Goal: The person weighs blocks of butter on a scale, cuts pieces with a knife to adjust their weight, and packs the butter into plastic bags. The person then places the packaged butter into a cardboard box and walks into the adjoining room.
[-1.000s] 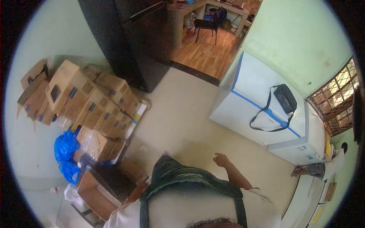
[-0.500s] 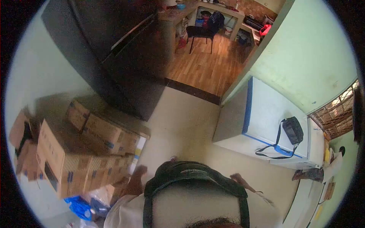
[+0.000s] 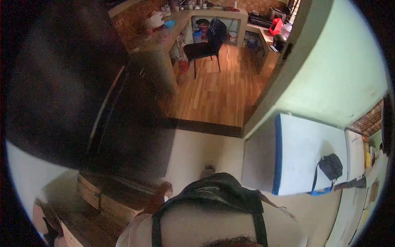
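Note:
My left hand point(image 3: 165, 190) hangs low beside the dark refrigerator point(image 3: 131, 136), near the black bag point(image 3: 214, 190) worn on my chest. Its fingers are blurred, so whether it is open or closed does not show. A small pale patch lies just under it, too unclear to name. On the other side, part of my right forearm point(image 3: 269, 200) shows past the bag's edge. My right hand itself is hidden behind the bag. One foot point(image 3: 209, 169) is on the pale floor ahead of the bag.
Cardboard boxes point(image 3: 117, 206) are stacked at lower left. A white chest freezer point(image 3: 308, 148) with a black shoulder bag point(image 3: 330, 166) on it stands at right. Ahead, a dark threshold point(image 3: 205, 126) leads to a wooden floor point(image 3: 214, 90), a black chair point(image 3: 203, 48) and kitchen counters point(image 3: 185, 24).
The view has moved forward toward the kitchen doorway. The refrigerator and freezer now look nearer, and the boxes have slid lower in view. My right hand has gone out of sight behind the bag.

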Demonstrator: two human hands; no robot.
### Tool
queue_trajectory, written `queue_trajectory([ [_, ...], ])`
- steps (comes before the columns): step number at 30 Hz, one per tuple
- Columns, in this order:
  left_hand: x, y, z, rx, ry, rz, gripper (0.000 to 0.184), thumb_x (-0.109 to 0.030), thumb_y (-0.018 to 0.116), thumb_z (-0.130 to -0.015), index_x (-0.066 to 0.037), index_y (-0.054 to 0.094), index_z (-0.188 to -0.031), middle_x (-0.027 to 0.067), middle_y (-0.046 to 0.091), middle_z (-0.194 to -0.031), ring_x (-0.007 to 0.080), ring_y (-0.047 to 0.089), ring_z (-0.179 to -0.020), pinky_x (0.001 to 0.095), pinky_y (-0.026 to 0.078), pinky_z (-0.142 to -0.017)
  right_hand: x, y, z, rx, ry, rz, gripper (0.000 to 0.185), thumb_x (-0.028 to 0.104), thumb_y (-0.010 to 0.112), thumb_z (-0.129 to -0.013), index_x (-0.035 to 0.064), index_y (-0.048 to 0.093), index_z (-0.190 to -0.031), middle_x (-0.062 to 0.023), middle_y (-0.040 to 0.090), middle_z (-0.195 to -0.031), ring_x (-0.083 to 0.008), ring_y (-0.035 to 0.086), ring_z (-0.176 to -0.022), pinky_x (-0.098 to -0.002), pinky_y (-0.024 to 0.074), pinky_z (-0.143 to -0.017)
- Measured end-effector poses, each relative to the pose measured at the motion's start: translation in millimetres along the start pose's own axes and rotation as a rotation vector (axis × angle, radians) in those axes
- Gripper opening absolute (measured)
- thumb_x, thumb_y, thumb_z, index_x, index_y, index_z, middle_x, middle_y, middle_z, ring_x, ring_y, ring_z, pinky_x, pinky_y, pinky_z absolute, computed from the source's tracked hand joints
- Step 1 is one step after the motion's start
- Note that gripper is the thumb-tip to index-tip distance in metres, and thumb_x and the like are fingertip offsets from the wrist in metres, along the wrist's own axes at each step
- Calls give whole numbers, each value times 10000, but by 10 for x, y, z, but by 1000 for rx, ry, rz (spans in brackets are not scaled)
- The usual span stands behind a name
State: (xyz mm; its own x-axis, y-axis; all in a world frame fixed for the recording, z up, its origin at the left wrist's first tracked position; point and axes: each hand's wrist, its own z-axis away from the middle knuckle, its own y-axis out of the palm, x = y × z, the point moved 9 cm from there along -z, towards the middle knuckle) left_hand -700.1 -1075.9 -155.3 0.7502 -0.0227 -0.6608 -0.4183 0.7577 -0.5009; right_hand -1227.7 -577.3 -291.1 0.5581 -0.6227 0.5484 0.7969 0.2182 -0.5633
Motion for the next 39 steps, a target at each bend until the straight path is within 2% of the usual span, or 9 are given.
queue_trajectory([
  [8, -298, -263, -652, 96, -178, 126, 189, -223, 560, -916, -74, 671, -951, 102, 667, -853, 240, 640, -703, 393, 525, -647, 1133, -2138, -1845, 218, -180, 607, 375, 379, 519, -909, 33, 662, -931, -170, 679, -949, -400, 616, -855, -467, 513, -768],
  [12, -478, -644, -1386, 126, -204, 120, 184, -228, 567, -914, -80, 672, -937, 98, 664, -840, 239, 640, -700, 396, 523, -641, 2523, -3923, -2863, -495, -186, 234, 242, 322, 578, -876, 88, 633, -841, -132, 636, -793, -319, 577, -649, -455, 496, -632],
  [17, -975, -1330, -2713, 220, -121, 11, 179, -235, 575, -911, -87, 675, -919, 91, 660, -823, 237, 640, -696, 399, 521, -633, 2167, -4102, -4325, -327, 6, -834, 438, 349, 636, -915, 38, 586, -1218, -143, 658, -1068, -283, 632, -869, -392, 517, -804],
  [18, -1158, -1521, -3073, 238, -81, -27, 178, -237, 577, -910, -89, 675, -916, 90, 659, -820, 236, 640, -695, 400, 520, -631, 2330, -4167, -4486, -399, -466, -483, 415, 307, 628, -943, 17, 585, -1236, -119, 659, -1063, -228, 631, -877, -381, 520, -802],
  [22, -1921, -2090, -4554, 282, 72, -161, 175, -242, 584, -907, -94, 677, -902, 85, 656, -807, 234, 640, -692, 402, 518, -625, 2817, -4437, -3700, -202, 350, -793, 323, 288, 621, -925, 58, 631, -1151, -69, 681, -989, -206, 657, -943, -349, 530, -811],
  [24, -2435, -2354, -5264, 257, 113, -179, 174, -245, 587, -906, -97, 678, -895, 83, 655, -800, 234, 640, -690, 404, 517, -622, 1561, -3826, -4164, -450, 48, -1108, 284, 295, 650, -916, 56, 628, -1068, -121, 674, -826, -221, 637, -635, -393, 521, -551],
  [26, -2899, -2623, -5955, 218, 124, -151, 173, -248, 591, -905, -100, 679, -888, 80, 653, -794, 233, 640, -689, 405, 517, -618, 2294, -4255, -3470, 49, 436, 14, 180, 240, 645, -872, 80, 626, -952, -62, 704, -930, -148, 670, -959, -352, 542, -756],
  [28, -3361, -2804, -6521, 188, 109, -96, 173, -251, 594, -904, -103, 680, -881, 78, 652, -787, 232, 640, -687, 406, 516, -615, 1917, -3891, -3366, 18, 175, 164, 230, 235, 667, -873, 80, 642, -1041, -65, 697, -996, -160, 677, -958, -366, 544, -768],
  [39, -5127, -2029, -8103, 488, 256, -268, 173, -266, 613, -897, -119, 685, -842, 65, 643, -751, 227, 640, -678, 413, 511, -598, 1487, -4904, -4140, -196, 462, -381, 381, 292, 628, -914, 91, 575, -1234, -98, 606, -1221, -230, 567, -1155, -416, 459, -948],
])
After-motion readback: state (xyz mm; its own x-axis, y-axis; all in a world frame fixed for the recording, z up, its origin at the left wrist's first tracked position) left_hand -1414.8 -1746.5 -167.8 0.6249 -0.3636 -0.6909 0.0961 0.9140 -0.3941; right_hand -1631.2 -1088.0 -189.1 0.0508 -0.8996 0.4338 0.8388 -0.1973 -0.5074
